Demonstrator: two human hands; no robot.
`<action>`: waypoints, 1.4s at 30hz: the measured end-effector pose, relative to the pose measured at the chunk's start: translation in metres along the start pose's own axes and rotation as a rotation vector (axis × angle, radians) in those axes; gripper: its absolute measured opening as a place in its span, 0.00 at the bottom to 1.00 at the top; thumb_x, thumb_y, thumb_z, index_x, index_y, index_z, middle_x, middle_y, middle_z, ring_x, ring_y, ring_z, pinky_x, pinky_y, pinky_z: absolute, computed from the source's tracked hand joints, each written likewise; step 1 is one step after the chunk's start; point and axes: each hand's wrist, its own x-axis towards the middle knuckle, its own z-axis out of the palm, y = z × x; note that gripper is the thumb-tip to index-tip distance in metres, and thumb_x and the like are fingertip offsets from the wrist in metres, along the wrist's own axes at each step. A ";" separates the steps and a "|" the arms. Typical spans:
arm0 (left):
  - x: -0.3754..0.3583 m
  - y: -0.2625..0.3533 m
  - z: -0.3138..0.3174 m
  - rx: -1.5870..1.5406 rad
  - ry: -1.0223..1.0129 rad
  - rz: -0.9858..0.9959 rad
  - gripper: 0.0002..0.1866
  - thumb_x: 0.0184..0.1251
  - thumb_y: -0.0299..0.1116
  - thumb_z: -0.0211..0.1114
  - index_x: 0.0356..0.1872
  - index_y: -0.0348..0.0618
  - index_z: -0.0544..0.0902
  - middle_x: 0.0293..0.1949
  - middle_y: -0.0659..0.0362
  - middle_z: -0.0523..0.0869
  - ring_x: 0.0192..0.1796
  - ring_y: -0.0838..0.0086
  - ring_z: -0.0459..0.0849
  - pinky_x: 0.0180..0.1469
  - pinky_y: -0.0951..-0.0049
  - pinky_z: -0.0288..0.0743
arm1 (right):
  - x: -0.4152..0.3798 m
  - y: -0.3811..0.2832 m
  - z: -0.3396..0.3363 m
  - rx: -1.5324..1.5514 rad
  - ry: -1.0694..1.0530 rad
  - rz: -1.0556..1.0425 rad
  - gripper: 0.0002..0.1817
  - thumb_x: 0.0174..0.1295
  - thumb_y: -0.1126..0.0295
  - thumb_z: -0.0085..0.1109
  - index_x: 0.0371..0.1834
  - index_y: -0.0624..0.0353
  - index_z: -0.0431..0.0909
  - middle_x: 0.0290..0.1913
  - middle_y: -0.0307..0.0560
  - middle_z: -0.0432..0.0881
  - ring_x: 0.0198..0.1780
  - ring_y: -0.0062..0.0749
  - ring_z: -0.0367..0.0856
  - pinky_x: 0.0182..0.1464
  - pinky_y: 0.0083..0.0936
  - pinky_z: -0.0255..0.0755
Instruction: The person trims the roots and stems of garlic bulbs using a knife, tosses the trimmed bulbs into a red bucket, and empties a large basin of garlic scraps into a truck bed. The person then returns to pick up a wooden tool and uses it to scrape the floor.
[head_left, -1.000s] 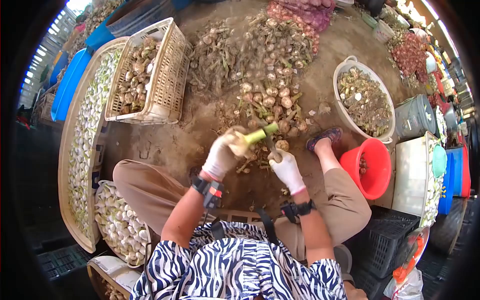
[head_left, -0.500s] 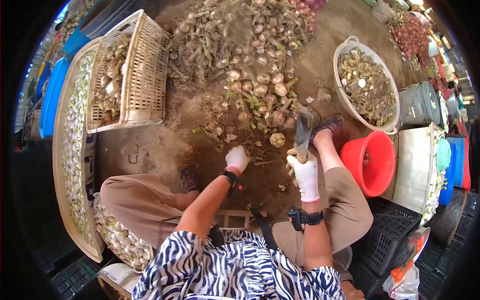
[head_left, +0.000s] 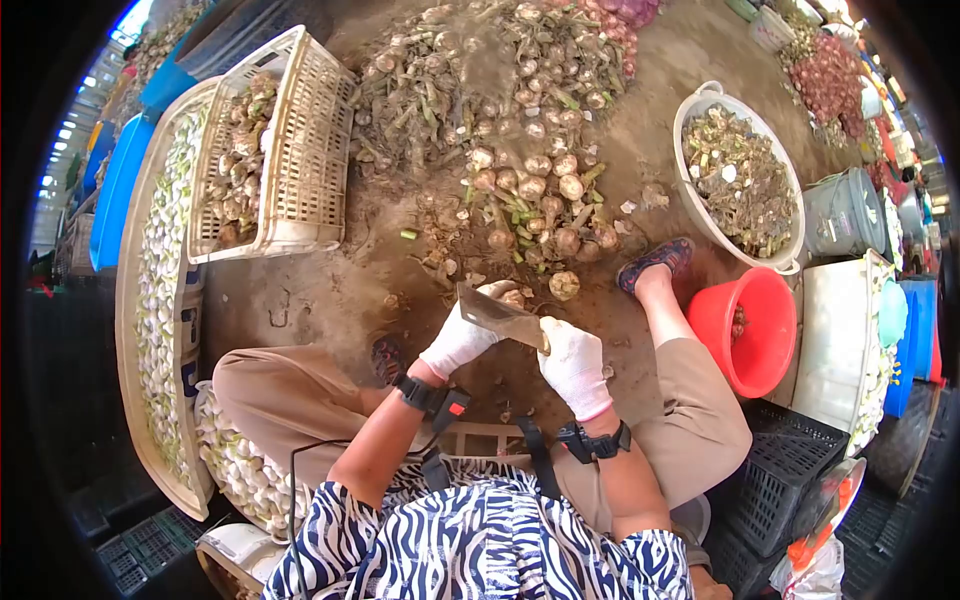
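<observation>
My right hand (head_left: 575, 365), in a white glove, is closed round the handle of a wide-bladed knife (head_left: 503, 319). The blade points left and lies across the front of my left hand (head_left: 468, 335), also gloved. The left fingers are curled round a garlic bulb (head_left: 513, 297), which shows just beyond the blade; the blade hides part of that grip. Beyond my hands, a loose bulb (head_left: 564, 286) sits on the dirty floor at the near end of a heap of bulbs with stalks (head_left: 540, 185).
A crate of bulbs (head_left: 305, 150) and a long tray of white bulbs (head_left: 135, 330) stand at the left. To the right are a round basket of trimmings (head_left: 793, 185), a red bucket (head_left: 715, 325), a grey bucket (head_left: 838, 215) and a black crate (head_left: 785, 470).
My right hand has swung the knife down and leftward, from upright to across my left hand. My left hand has shifted slightly, and a bulb now shows in it.
</observation>
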 end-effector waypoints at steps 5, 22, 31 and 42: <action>-0.026 0.038 0.005 0.736 0.118 0.176 0.26 0.63 0.30 0.70 0.61 0.34 0.74 0.53 0.55 0.82 0.54 0.72 0.80 0.59 0.70 0.75 | -0.008 -0.027 -0.016 -0.050 0.016 -0.104 0.06 0.52 0.72 0.60 0.31 0.53 0.73 0.27 0.46 0.79 0.32 0.45 0.83 0.33 0.39 0.76; -0.061 0.094 0.025 1.052 0.300 0.352 0.27 0.45 0.35 0.77 0.50 0.39 0.84 0.41 0.51 0.86 0.43 0.58 0.86 0.49 0.66 0.79 | 0.008 0.042 -0.018 -0.156 0.243 0.211 0.03 0.60 0.69 0.59 0.33 0.55 0.77 0.25 0.53 0.82 0.30 0.52 0.84 0.33 0.44 0.78; -0.027 0.061 0.015 -0.381 0.219 0.067 0.17 0.59 0.23 0.65 0.49 0.36 0.75 0.40 0.53 0.85 0.40 0.72 0.85 0.41 0.75 0.81 | -0.010 0.005 -0.001 0.778 0.121 0.202 0.04 0.59 0.78 0.59 0.36 0.63 0.81 0.26 0.47 0.80 0.28 0.27 0.77 0.37 0.23 0.74; 0.035 0.064 0.008 0.313 0.238 0.286 0.09 0.57 0.27 0.67 0.40 0.41 0.85 0.35 0.55 0.87 0.37 0.68 0.85 0.44 0.69 0.80 | -0.003 0.082 -0.007 0.863 0.254 0.638 0.06 0.60 0.73 0.61 0.40 0.58 0.82 0.23 0.39 0.80 0.18 0.20 0.75 0.19 0.21 0.64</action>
